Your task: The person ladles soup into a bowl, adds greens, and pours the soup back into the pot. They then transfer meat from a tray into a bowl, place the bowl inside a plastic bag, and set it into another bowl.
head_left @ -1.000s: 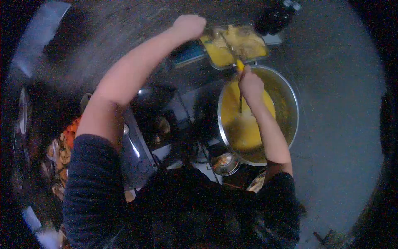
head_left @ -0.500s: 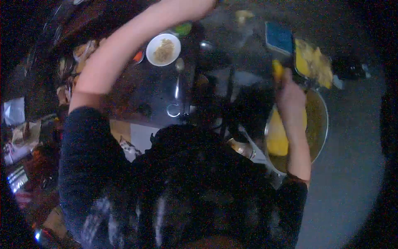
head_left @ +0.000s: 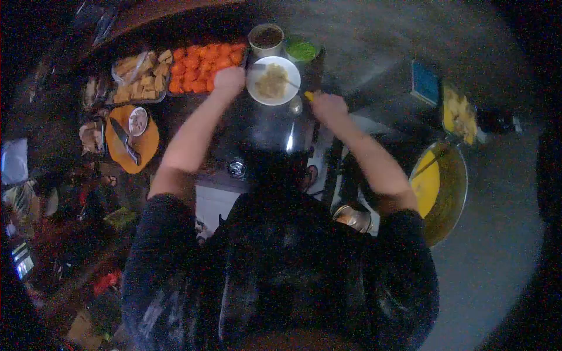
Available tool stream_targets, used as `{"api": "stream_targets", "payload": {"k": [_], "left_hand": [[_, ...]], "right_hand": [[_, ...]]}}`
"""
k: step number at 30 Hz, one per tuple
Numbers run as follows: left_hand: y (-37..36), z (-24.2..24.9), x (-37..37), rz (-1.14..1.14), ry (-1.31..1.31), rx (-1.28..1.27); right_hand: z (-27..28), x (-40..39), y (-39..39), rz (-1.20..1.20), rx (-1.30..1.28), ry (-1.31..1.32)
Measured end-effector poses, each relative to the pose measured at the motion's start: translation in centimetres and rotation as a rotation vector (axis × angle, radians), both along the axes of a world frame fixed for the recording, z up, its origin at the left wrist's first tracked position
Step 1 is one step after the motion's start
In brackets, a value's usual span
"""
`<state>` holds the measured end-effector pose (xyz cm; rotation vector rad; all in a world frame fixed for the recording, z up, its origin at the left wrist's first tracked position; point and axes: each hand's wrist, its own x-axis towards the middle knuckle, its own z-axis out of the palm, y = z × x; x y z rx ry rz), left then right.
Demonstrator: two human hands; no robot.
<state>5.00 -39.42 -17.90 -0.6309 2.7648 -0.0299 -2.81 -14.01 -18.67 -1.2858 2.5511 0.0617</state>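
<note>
A white bowl (head_left: 293, 95) holding pale, beige food stands on the dark table in front of me. My right hand (head_left: 329, 109) is closed round the yellow handle of a yellow-handled utensil (head_left: 309, 96), whose thin metal shaft runs over the bowl's right rim into the food. On the other side, my left hand (head_left: 230, 81) is closed close to the bowl's left rim. A short grey strip (head_left: 256, 67) juts from beside it across the rim; what the fingers hold I cannot tell. A metal spoon (head_left: 295, 105) lies just below the bowl.
Behind the bowl stand a tub of dark stuff (head_left: 266, 37) and a container of chopped greens (head_left: 301, 50). Leftward are a tray of orange-red pieces (head_left: 193, 67), tan blocks (head_left: 146, 85) and a knife (head_left: 126, 142) on an orange board (head_left: 149, 149). A large pot (head_left: 453, 193) stands right.
My right hand has swung left from over the large pot to the white bowl, with the yellow-handled utensil. The left hand has come down from the top edge to the bowl's left side.
</note>
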Motion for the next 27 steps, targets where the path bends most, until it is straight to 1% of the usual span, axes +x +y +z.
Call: {"api": "stream_targets", "payload": {"k": [1, 3, 4, 5, 7, 9, 10, 11, 13, 14, 16, 18, 19, 20, 22, 24, 26, 27], "left_hand": [[1.2, 1.0, -0.4, 0.005, 0.002, -0.008], [2.1, 2.4, -1.0, -0.085, 0.022, -0.059], [2.5, 2.4, -1.3, -0.167, 0.025, -0.033], [3.4, 2.3, -1.8, -0.166, 0.032, -0.034], [5.5, 1.1, -3.2, -0.388, 0.034, 0.046], [6.4, -1.9, -5.7, -0.413, 0.031, 0.059], [6.8, -2.1, -6.6, -0.435, 0.027, 0.066], [6.8, -2.2, -7.4, -0.434, 0.028, 0.070], [6.9, -1.9, -8.5, -0.372, -0.127, 0.056], [6.5, -2.7, -9.1, -0.372, -0.119, 0.054], [5.8, -4.5, -9.7, -0.384, -0.020, 0.020], [6.6, -2.7, -9.6, -0.377, 0.006, 0.035], [6.7, -2.4, -9.3, -0.368, 0.031, 0.046], [6.6, -3.4, -9.4, -0.368, 0.032, 0.050], [6.3, -6.1, -9.8, -0.543, 0.051, 0.103], [6.5, -6.9, -9.7, -0.508, 0.018, 0.089], [6.9, -6.1, -9.4, -0.473, -0.015, 0.072], [6.8, -5.7, -9.3, -0.457, -0.014, 0.053]], "right_hand": [[1.6, -0.4, 2.3, 0.005, -0.008, 0.002], [5.7, -0.1, 5.7, 0.048, 0.067, 0.086], [6.8, 0.0, 5.7, -0.038, 0.158, 0.007], [6.4, -0.2, 5.8, -0.038, 0.157, 0.015], [4.4, -1.1, 5.5, 0.054, 0.190, 0.052], [1.6, -3.1, 4.3, 0.052, 0.208, 0.053], [1.1, -4.0, 3.8, 0.055, 0.219, 0.057], [0.7, -4.9, 3.6, 0.055, 0.223, 0.057], [0.8, -6.3, 3.9, 0.123, 0.245, 0.065], [2.3, -6.6, 4.0, 0.122, 0.245, 0.073], [5.6, -6.2, 5.3, 0.106, 0.314, 0.073], [6.4, -5.7, 6.0, 0.109, 0.320, 0.076], [6.2, -5.5, 5.9, 0.114, 0.320, 0.080], [5.3, -5.5, 5.6, 0.114, 0.324, 0.080], [2.5, -6.0, 4.5, 0.122, 0.216, 0.042], [0.8, -7.0, 5.1, 0.126, 0.201, 0.024], [1.2, -7.5, 5.6, 0.129, 0.183, 0.006], [1.5, -7.6, 6.0, 0.092, 0.225, -0.021]]}}
